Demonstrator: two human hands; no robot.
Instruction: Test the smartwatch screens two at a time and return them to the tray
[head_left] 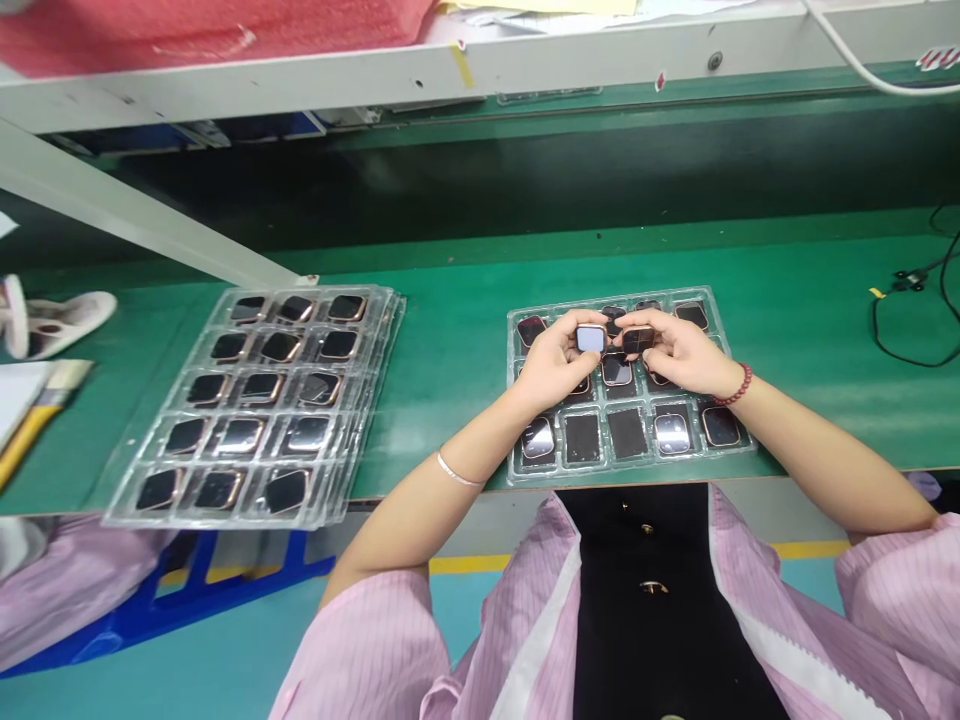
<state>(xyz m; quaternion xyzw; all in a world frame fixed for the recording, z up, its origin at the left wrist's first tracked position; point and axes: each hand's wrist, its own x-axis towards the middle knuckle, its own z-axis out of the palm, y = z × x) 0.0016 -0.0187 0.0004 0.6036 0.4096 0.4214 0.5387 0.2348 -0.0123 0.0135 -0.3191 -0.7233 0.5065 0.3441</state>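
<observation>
Left hand (559,362) has its thumb and fingers closed in a pinch on the edges of a pale-faced piece (590,340), right of the frame's centre; its rounded square face shows a light sheen. Right hand (679,350) pinches a dark-faced piece (638,342) just beside it, thumb below and fingers along the upper edge. Whether the two pieces touch, I cannot tell.

Such glossy faces probably smudge and scratch easily, so a grip on the rims looks best, with thumbs off the glass. Keeping a slim gap between the pieces would stop one rim from chipping the other, and working low over the clear tray (649,464) would shorten any drop. Tilting each face slightly towards the light should make dust or marks easier to spot.

Along the tray's near edge, two pockets hold flat dark squares with no shiny rim, between pockets holding framed pieces. Anything set down there should go in level and square to the pocket, I judge, without dragging across its ridges. Wrists are best kept clear of the pieces behind, partly hidden under the hands.

Further left, stacked trays (274,518) carry similar pieces; a nudge might shift them. Beyond, a white shelf edge (360,72) crosses the top of the frame.
</observation>
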